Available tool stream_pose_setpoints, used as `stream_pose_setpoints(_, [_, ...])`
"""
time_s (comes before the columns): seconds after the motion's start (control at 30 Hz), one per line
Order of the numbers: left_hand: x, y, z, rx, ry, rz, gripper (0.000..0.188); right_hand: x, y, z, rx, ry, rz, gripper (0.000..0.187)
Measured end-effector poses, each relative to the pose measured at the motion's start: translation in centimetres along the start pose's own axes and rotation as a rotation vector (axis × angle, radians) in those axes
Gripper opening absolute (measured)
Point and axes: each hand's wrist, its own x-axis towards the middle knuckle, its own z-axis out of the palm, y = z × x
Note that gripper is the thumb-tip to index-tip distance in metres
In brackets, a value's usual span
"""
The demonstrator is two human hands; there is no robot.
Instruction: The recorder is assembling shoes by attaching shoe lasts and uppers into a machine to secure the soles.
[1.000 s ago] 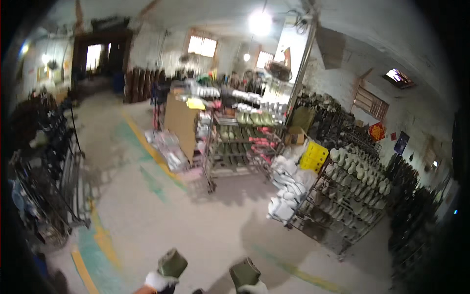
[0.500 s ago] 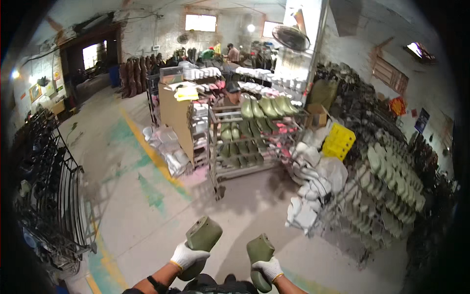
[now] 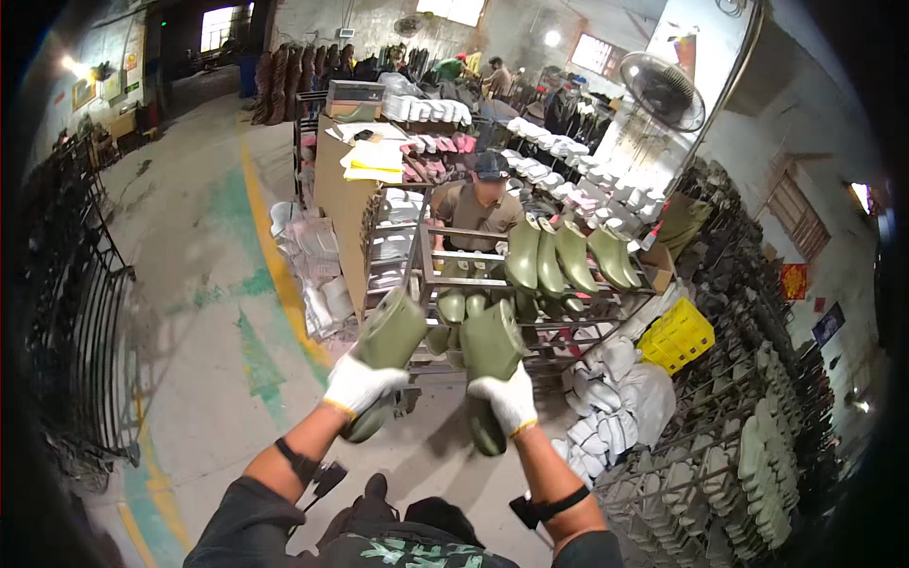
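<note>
Boots [image 3: 393, 331] held up before a metal rack [image 3: 464, 281]

The left hand [image 3: 365, 386], in a white glove, has its grip closed around the middle of one green boot [image 3: 386, 343], which tilts with its upper end to the right and its lower end hanging below the glove. The right hand [image 3: 507, 398], gloved the same way, has its grip wrapped around a second green boot [image 3: 490, 343], which stands nearer to upright. A gap shows between the two boots. Both are in the air above the floor [image 3: 204, 393], overlapping the rack's near side in view; whether either touches it cannot be told.

More green boots [image 3: 573, 256] stand in a row on the rack's top, with others on the levels below. Behind the rack is another person [image 3: 473, 213] in a dark cap. A brown board [image 3: 343, 218] stands left of the rack, yellow paper [image 3: 374, 161] lying near its top. To the right, a yellow crate [image 3: 677, 336] sits beside white bundles [image 3: 606, 412]. A large fan [image 3: 663, 90] is farther back.
</note>
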Motion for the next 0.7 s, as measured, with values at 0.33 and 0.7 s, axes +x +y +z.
stream_pose_setpoints(0.33, [28.5, 9.0, 11.8, 0.423, 0.293, 0.072, 0.089, 32.4, -1.7, 1.6, -0.466, 0.073, -0.152, 0.071])
stream_pose_setpoints(0.7, [34.2, 5.6, 21.1, 0.627, 0.378, 0.116, 0.076, 35.6, 3.8, -0.9, -0.888, 0.046, -0.318, 0.076])
